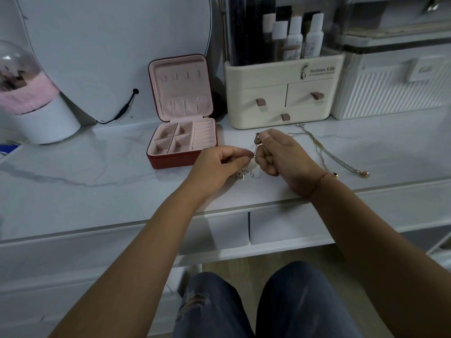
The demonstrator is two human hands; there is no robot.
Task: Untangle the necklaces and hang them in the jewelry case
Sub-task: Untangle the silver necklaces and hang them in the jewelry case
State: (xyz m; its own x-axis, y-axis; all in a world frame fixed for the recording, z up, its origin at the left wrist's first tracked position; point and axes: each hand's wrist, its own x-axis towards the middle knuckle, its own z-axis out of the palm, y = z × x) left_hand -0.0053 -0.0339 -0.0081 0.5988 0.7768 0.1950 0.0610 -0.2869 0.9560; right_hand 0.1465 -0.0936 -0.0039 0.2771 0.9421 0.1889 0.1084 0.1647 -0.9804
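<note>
Your knees in ripped blue jeans (292, 301) are nearest, below the white drawer fronts (280, 228). Both forearms reach over the marble tabletop (97, 167). There is a red string bracelet (319, 181) on your right wrist.

Your left hand (217, 164) has its fingers curled, with thumb and forefinger pinching a thin silver chain (255, 152). Your right hand (280, 154) is just beside it, also curled, pinching the same chain higher up by a small bead or pendant; I can't tell which. The chain runs short and taut between the two hands. Its loose end (244, 175) lies in a small tangle on the tabletop under your left hand.

To the right of your right hand, more necklaces (341, 162) lie on the tabletop. They are thin chains lying close together, with pendants at the near end.

Behind your left hand is the red jewelry case (170, 161), open, with its lid upright and a pink lining. The hooks (181, 75) in the lid are bare.

Further back:
- Centre-right: a cream drawer organizer (280, 93) with bottles on top.
- Far right: a white ribbed box (390, 89).
- Behind the case: a round mirror (109, 57).
- Far left: a pink-fluffed dome holder (29, 93).
</note>
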